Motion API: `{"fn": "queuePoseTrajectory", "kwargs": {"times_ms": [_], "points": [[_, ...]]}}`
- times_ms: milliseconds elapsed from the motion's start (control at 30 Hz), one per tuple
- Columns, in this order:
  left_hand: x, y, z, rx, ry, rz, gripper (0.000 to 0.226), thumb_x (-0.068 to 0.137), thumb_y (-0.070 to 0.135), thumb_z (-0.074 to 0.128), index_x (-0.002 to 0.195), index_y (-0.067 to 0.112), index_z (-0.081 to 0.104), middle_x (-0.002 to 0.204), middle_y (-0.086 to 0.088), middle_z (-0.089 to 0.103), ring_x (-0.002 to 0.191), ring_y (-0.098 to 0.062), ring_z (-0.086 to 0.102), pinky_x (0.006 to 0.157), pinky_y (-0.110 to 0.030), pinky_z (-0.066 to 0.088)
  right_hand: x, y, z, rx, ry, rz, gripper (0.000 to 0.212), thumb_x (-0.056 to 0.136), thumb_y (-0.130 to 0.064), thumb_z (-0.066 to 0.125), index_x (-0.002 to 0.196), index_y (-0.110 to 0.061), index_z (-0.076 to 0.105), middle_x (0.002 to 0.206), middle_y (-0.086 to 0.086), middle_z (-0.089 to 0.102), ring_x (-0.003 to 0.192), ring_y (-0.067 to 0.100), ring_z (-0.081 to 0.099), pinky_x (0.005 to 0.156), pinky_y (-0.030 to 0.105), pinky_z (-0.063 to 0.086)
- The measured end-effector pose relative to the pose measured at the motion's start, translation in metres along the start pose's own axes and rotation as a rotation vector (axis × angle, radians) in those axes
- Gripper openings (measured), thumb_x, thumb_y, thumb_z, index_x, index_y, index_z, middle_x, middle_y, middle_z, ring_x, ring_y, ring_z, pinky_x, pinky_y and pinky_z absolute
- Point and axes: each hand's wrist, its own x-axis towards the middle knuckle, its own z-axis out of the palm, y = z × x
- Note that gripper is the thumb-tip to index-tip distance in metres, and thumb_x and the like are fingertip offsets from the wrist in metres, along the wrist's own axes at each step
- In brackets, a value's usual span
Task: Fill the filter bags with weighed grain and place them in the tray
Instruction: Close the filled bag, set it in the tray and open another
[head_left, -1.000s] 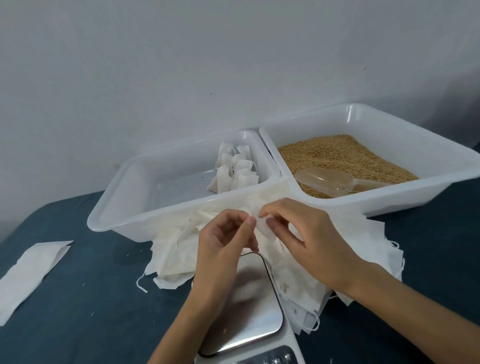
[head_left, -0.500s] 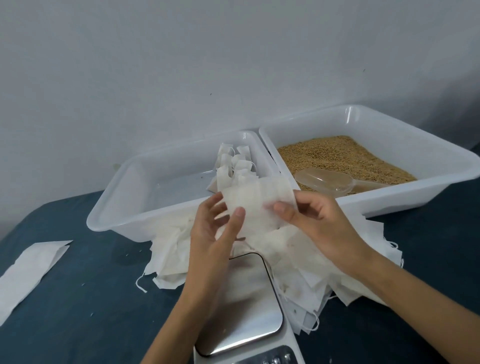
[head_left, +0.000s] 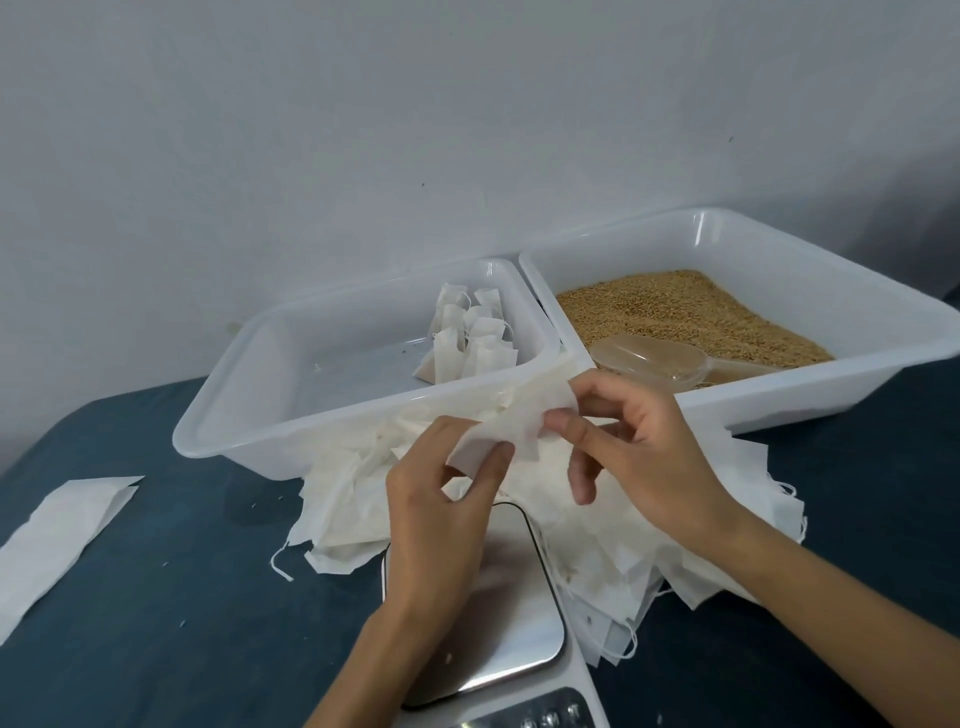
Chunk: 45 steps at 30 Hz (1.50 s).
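Note:
An empty white filter bag (head_left: 511, 423) is held between both hands above the scale (head_left: 511, 597). My left hand (head_left: 441, 519) pinches its lower left corner with thumb and fingers. My right hand (head_left: 634, 452) pinches its right edge. A heap of empty filter bags (head_left: 358, 499) lies on the table around the scale's far side. Several filled bags (head_left: 467, 338) stand in the left white tray (head_left: 249, 410). The right white tray (head_left: 857, 312) holds brown grain (head_left: 675, 312), with a clear plastic scoop (head_left: 654, 358) lying on it.
A single flat bag (head_left: 57, 525) lies at the left on the dark blue table cover (head_left: 156, 623). A grey wall stands right behind both trays. The scale's button panel (head_left: 545, 719) is at the bottom edge.
Both hands picked one bag off the heap and lifted it. It now sits lower and more folded between the fingers than half a second ago.

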Motion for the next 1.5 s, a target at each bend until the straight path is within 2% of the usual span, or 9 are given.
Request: {"fn": "queuePoseTrajectory", "kwargs": {"times_ms": [400, 500, 767, 867, 1033, 1133, 1233, 1400, 1500], "points": [[0.006, -0.001, -0.006, -0.183, 0.066, -0.116, 0.02, 0.099, 0.016, 0.07, 0.081, 0.008, 0.07, 0.077, -0.015, 0.066, 0.071, -0.026, 0.058, 0.066, -0.02, 0.049, 0.001, -0.004, -0.002, -0.02, -0.114, 0.129, 0.029, 0.097, -0.025, 0.066, 0.089, 0.003, 0.064, 0.086, 0.003, 0.076, 0.046, 0.028, 0.065, 0.047, 0.035, 0.05], [0.008, -0.001, -0.008, -0.192, 0.083, -0.127, 0.022, 0.099, 0.019, 0.071, 0.079, 0.009, 0.068, 0.074, -0.016, 0.059, 0.069, -0.014, 0.051, 0.064, -0.02, 0.044, 0.001, 0.0, -0.004, -0.062, -0.081, 0.158, 0.052, 0.097, -0.034, 0.062, 0.1, 0.017, 0.053, 0.088, 0.023, 0.075, 0.045, 0.03, 0.067, 0.046, 0.034, 0.046], [0.013, -0.004, -0.014, -0.238, 0.195, -0.208, 0.022, 0.097, 0.014, 0.072, 0.11, 0.032, 0.071, 0.068, 0.005, 0.056, 0.064, -0.008, 0.054, 0.061, -0.016, 0.045, 0.0, -0.002, -0.001, 0.009, -0.171, 0.229, 0.031, 0.096, -0.043, 0.061, 0.124, -0.035, 0.051, 0.09, 0.0, 0.079, 0.049, 0.033, 0.07, 0.044, 0.028, 0.052], [0.014, -0.002, -0.016, -0.249, 0.199, -0.236, 0.025, 0.1, 0.014, 0.069, 0.112, 0.035, 0.071, 0.07, -0.003, 0.057, 0.066, -0.011, 0.055, 0.063, -0.021, 0.047, 0.0, -0.009, 0.002, 0.015, -0.173, 0.188, 0.011, 0.098, -0.035, 0.061, 0.092, -0.028, 0.067, 0.068, -0.012, 0.067, 0.054, 0.033, 0.071, 0.046, 0.029, 0.053], [0.013, 0.004, -0.016, -0.317, 0.126, -0.332, 0.023, 0.104, 0.016, 0.061, 0.115, 0.031, 0.074, 0.1, -0.031, 0.065, 0.082, -0.029, 0.064, 0.079, -0.048, 0.051, -0.005, -0.014, 0.006, -0.096, -0.249, 0.14, 0.036, 0.1, -0.033, 0.062, 0.081, -0.003, 0.06, 0.069, 0.005, 0.049, 0.063, 0.032, 0.074, 0.052, 0.034, 0.051], [0.013, 0.004, -0.016, -0.289, 0.126, -0.341, 0.019, 0.104, 0.018, 0.06, 0.111, 0.028, 0.075, 0.099, -0.021, 0.073, 0.082, -0.023, 0.068, 0.078, -0.044, 0.054, -0.009, -0.015, 0.008, -0.081, -0.244, 0.151, 0.021, 0.099, -0.031, 0.06, 0.109, -0.013, 0.064, 0.069, -0.008, 0.068, 0.059, 0.034, 0.073, 0.055, 0.036, 0.053], [0.013, 0.005, -0.017, -0.28, 0.136, -0.362, 0.016, 0.104, 0.022, 0.061, 0.108, 0.028, 0.075, 0.095, -0.014, 0.076, 0.079, -0.022, 0.069, 0.072, -0.039, 0.056, -0.009, -0.019, 0.008, -0.049, -0.183, 0.162, 0.053, 0.095, -0.034, 0.061, 0.139, -0.006, 0.053, 0.07, -0.001, 0.073, 0.056, 0.032, 0.071, 0.058, 0.042, 0.057], [0.016, 0.005, -0.017, -0.19, 0.219, -0.295, 0.015, 0.106, 0.024, 0.06, 0.107, 0.031, 0.073, 0.085, 0.003, 0.072, 0.073, -0.01, 0.062, 0.066, -0.022, 0.051, -0.007, -0.021, 0.006, -0.036, -0.136, 0.131, 0.06, 0.093, -0.042, 0.062, 0.138, -0.003, 0.055, 0.066, 0.001, 0.071, 0.052, 0.032, 0.07, 0.054, 0.042, 0.056], [0.013, 0.009, -0.021, 0.054, 0.095, -0.02, 0.025, 0.098, 0.043, 0.066, 0.122, 0.037, 0.064, 0.114, 0.015, 0.07, 0.109, -0.007, 0.066, 0.091, -0.017, 0.048, -0.006, -0.021, 0.004, -0.069, -0.158, 0.131, 0.071, 0.091, -0.058, 0.059, 0.136, -0.002, 0.056, 0.066, 0.002, 0.071, 0.052, 0.03, 0.071, 0.052, 0.048, 0.052]]}}
